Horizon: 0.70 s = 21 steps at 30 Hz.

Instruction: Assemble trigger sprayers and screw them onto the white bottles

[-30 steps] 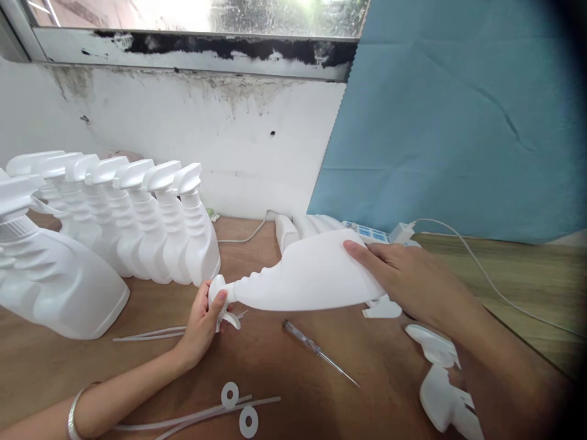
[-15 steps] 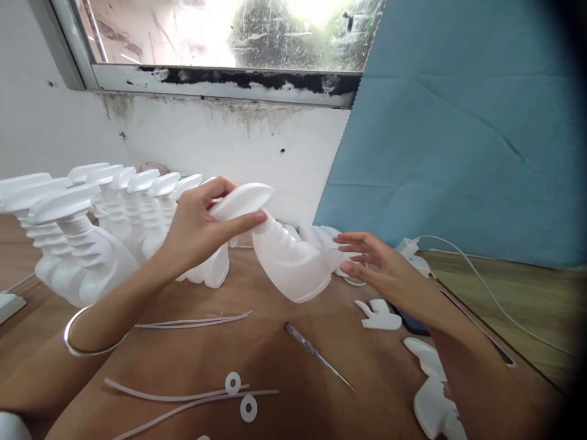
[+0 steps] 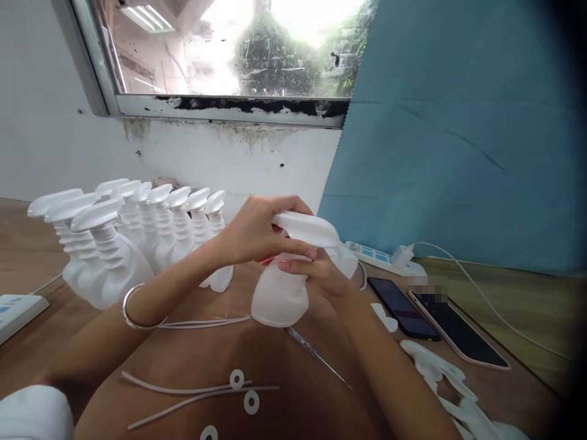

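A white spray bottle is held above the middle of the table, tilted. My left hand is closed around its trigger spray head, thumb along the underside. From the other side, my right hand grips the bottle at the neck, just below the head; part of the neck is hidden by the fingers. Below the bottle lies a thin screwdriver with a clear handle. Thin white tubes and white ring washers lie nearer to me.
Several finished-looking white spray bottles stand in rows at the left. At the right are two phones, a power strip with a plugged cable, and loose white trigger parts. A blue cloth hangs behind.
My right hand has come in from the right and closed on the bottle's neck. The bottle has swung more upright, its spray head moving right with my left hand. The view has shifted slightly.
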Each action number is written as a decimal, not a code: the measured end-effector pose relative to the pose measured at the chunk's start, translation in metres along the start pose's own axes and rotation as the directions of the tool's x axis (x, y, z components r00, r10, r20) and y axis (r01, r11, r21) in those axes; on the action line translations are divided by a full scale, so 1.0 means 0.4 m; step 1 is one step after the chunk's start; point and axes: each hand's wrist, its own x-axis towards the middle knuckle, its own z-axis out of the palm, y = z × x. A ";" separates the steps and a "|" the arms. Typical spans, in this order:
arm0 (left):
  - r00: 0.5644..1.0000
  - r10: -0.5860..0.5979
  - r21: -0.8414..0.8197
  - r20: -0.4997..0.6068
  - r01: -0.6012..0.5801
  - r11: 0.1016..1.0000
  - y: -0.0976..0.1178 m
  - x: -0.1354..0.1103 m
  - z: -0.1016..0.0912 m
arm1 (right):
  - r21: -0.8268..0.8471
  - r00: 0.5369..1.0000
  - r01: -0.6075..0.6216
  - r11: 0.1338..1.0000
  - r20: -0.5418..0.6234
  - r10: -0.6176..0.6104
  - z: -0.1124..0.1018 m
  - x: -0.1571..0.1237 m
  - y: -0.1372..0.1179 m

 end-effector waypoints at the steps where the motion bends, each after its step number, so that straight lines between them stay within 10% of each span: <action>1: 1.000 0.004 -0.005 -0.002 -0.005 1.000 -0.011 -0.001 -0.002 | 0.021 1.000 -0.010 1.000 0.003 0.010 0.006 0.006 0.004; 7: 0.996 -0.020 -0.057 0.086 0.025 0.998 -0.086 -0.019 -0.007 | -0.006 0.990 0.024 1.000 -0.140 -0.024 0.040 0.035 0.033; 16: 0.934 -0.080 -0.049 -0.349 0.067 0.997 -0.175 -0.208 0.052 | -0.421 0.879 0.012 0.907 -0.429 -0.210 0.060 0.042 0.087; 18: 0.939 -0.207 -0.025 -0.274 0.209 0.978 -0.193 -0.277 0.068 | -0.403 0.851 0.037 0.914 -0.467 -0.241 0.066 0.046 0.083; 21: 0.947 -0.208 0.123 0.244 0.183 0.975 -0.223 -0.364 0.074 | -0.350 0.839 0.089 0.932 -0.479 -0.260 0.089 0.058 0.057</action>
